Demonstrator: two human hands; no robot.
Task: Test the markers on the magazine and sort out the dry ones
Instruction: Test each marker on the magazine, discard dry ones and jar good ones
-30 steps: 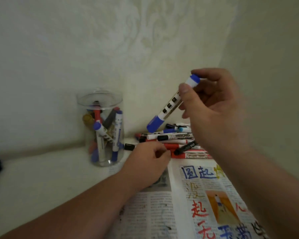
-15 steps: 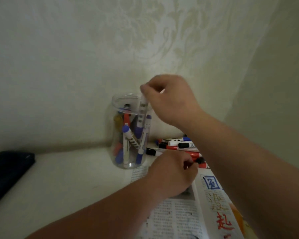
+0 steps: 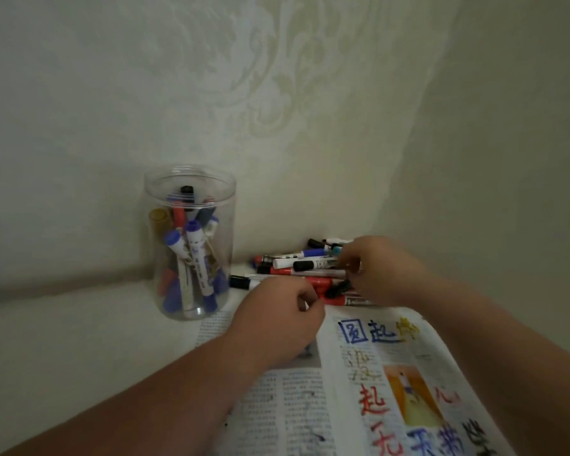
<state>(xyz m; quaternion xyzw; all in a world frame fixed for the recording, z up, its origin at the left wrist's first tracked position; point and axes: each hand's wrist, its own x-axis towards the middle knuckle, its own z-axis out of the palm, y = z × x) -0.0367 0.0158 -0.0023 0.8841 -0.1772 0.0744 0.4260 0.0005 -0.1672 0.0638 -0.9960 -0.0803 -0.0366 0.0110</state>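
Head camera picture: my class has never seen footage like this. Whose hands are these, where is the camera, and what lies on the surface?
No machine here: a person wears one camera on the head, looking forward and down, so both arms enter from below. The left hand lies curled over the open magazine, which bears coloured scribbles. The right hand reaches into the pile of markers by the wall; whether its fingers grip one is unclear. A clear jar on the left holds more markers.
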